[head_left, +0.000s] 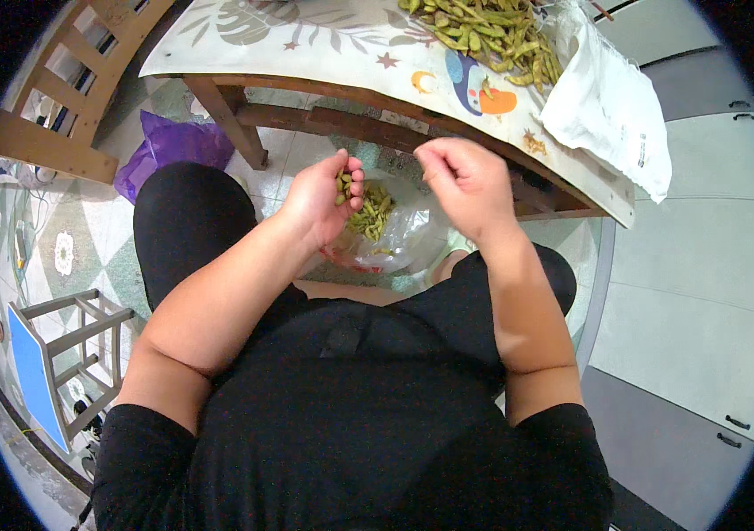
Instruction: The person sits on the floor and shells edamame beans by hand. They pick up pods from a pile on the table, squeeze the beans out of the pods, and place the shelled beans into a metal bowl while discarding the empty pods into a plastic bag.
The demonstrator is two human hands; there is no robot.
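Observation:
My left hand [317, 199] is curled around a few green soybean pods [342, 186], which show between its fingers. Directly below it, on the floor between my legs, a clear plastic bag [412, 232] lies spread out with green pods [372, 215] in it. To the right, my right hand [473, 184] is raised near the table's front edge, its fingers folded in and the thumb against them. Anything it may hold is hidden. A heap of soybean pods [492, 37] covers the far right part of the table.
The wooden table [306, 66] has a patterned cloth. A white sack [611, 106] hangs over its right end. A purple bag [173, 146] and a wooden chair [63, 146] are at the left, with a blue-topped stool [36, 372] nearer me. Pale cabinets [687, 265] stand along the right.

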